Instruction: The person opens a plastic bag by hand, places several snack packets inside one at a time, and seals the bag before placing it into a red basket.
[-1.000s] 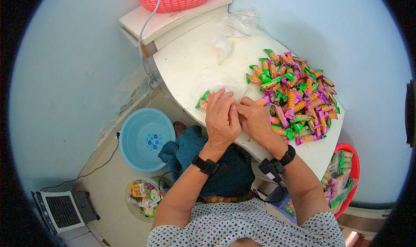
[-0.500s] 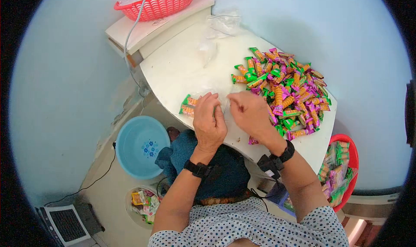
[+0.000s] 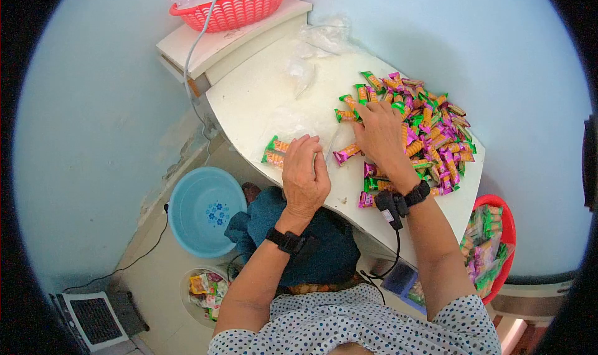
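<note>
My left hand (image 3: 305, 173) is closed on a clear plastic bag (image 3: 293, 123) at the table's near edge. Two green-ended snack packets (image 3: 274, 158) poke out to the left of its fingers, seen through the plastic. My right hand (image 3: 380, 137) lies over the left side of a heap of small wrapped snack packets (image 3: 443, 152) with green or purple ends. Its fingers are stretched out, fingertips touching the packets; what lies under them is hidden. A purple-ended packet (image 3: 346, 154) rests on the table between my hands.
More clear bags (image 3: 327, 37) lie at the back of the white table (image 3: 249, 99). A red basket (image 3: 246, 11) stands on a raised ledge behind. Below are a blue basin (image 3: 205, 230), a waste bin (image 3: 202, 317) and a red tub (image 3: 507, 230) of bagged packets.
My right hand has moved from beside my left hand, away and to the right, onto the heap. Packets at the heap's near left have shifted. My left hand stays almost in place.
</note>
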Tool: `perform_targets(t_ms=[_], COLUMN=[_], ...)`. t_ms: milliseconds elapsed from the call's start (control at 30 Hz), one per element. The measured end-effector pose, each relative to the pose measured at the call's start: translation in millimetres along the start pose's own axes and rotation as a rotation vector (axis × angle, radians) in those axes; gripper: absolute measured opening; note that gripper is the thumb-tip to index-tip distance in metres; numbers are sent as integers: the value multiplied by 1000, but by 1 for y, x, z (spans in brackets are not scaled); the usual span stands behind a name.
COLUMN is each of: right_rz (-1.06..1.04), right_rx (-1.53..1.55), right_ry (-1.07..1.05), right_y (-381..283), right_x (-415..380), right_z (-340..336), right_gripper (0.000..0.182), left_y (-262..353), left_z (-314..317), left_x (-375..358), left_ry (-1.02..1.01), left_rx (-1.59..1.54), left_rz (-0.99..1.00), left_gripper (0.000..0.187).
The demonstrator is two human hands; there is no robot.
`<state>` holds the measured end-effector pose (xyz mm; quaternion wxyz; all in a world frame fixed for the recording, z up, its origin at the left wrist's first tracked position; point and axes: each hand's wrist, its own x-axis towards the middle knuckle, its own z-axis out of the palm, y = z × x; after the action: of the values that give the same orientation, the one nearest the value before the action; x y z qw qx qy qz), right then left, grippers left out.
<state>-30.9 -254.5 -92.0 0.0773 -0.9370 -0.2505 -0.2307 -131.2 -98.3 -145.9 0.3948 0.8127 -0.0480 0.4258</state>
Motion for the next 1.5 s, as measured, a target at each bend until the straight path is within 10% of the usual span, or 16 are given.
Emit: perform_targets(t_ms=[300, 700, 1000, 1500], right_rz=[133, 29, 490, 248], right_rx=[-131, 326, 975, 832], right_ry=[-84, 389, -295, -298], right_y=[-14, 21, -4, -39], right_x=[13, 0, -56, -30], right_z=[-1, -23, -90, -31], right_gripper=[28, 15, 19, 22], left_y=[1, 1, 1, 3], left_z=[0, 0, -1, -4], left_x=[1, 1, 2, 2], left_ry=[13, 25, 9, -49], left_rx=[-3, -17, -53, -66], left_rz=[-1, 1, -23, -16], left_gripper=[14, 16, 14, 13])
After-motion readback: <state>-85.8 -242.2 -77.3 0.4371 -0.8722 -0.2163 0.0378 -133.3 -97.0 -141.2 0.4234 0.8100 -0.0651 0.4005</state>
